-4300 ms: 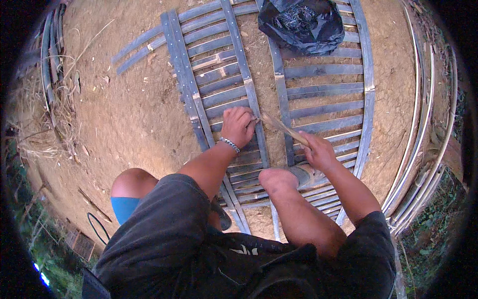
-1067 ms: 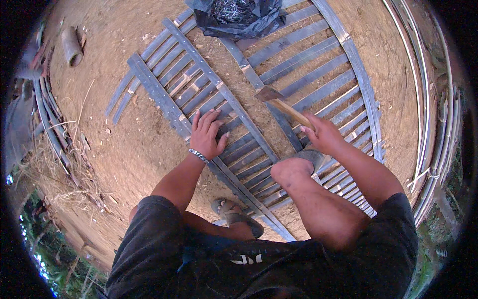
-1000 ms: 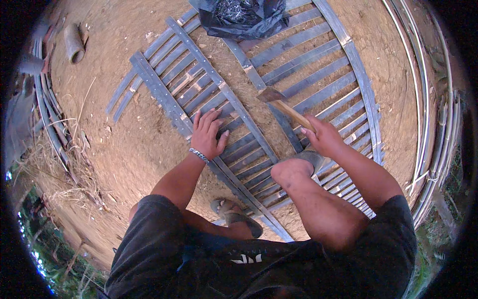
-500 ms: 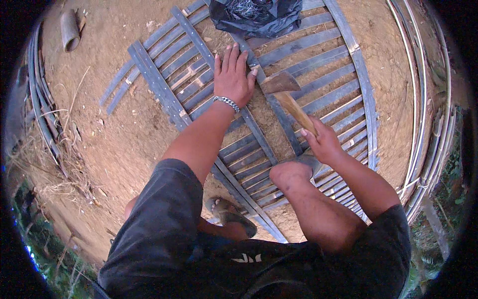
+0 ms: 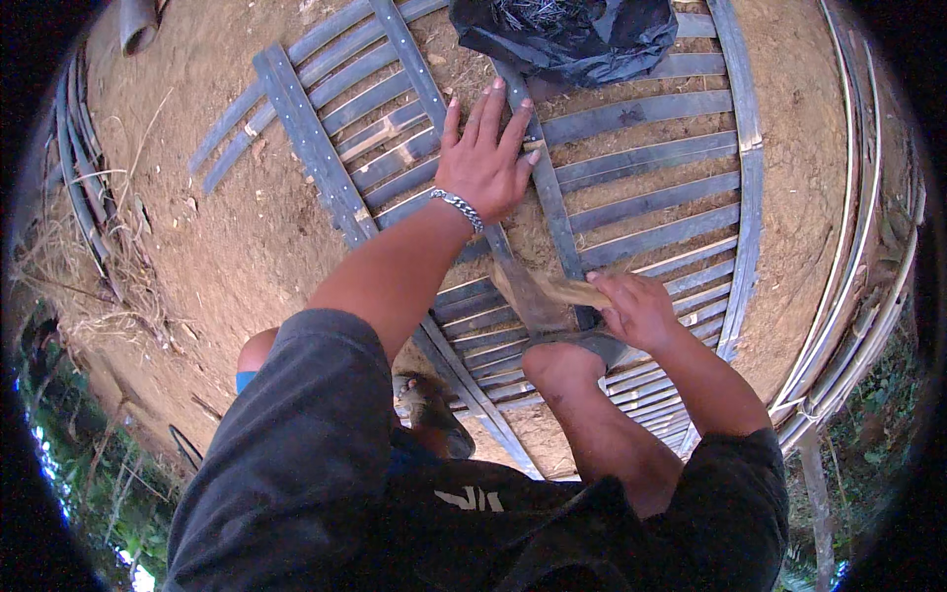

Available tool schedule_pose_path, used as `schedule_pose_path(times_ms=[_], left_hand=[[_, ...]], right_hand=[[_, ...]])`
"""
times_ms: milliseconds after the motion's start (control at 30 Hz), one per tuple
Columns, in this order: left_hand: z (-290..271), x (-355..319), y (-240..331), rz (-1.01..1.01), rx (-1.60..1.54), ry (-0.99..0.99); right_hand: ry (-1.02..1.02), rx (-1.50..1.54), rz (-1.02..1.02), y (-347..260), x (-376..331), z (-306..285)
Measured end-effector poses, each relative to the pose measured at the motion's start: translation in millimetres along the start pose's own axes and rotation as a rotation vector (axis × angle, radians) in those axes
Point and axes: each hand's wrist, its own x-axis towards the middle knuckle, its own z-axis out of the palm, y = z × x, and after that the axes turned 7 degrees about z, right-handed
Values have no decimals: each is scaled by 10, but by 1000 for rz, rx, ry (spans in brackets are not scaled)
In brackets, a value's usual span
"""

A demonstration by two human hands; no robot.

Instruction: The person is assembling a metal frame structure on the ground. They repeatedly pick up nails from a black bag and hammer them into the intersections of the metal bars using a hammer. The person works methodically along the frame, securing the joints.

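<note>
Hands on a slatted bamboo panel (image 5: 641, 168) lying flat on the dirt ground (image 5: 227, 257).
Left hand (image 5: 485, 158) is spread open, palm pressed on the slats just below a black plastic bag (image 5: 567, 35). Right hand (image 5: 639, 311) is wrapped around a wooden-handled hatchet (image 5: 538, 294), its head resting on the panel by the knee.

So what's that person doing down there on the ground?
A person crouches on bare dirt over a frame of grey wooden slats. The left hand, with a metal bracelet at the wrist, lies flat on the slats near a black plastic bag. The right hand grips the wooden handle of a tool low against the slats, beside the person's knee.
</note>
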Motion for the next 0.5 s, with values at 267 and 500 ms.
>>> schedule_pose_path(times_ms=[267, 500], left_hand=[[-4, 7, -7, -8, -15, -4], [2, 19, 13, -9, -11, -11]], right_hand=[[-73, -50, -8, -51, 74, -148], [-158, -149, 115, 42, 58, -25]])
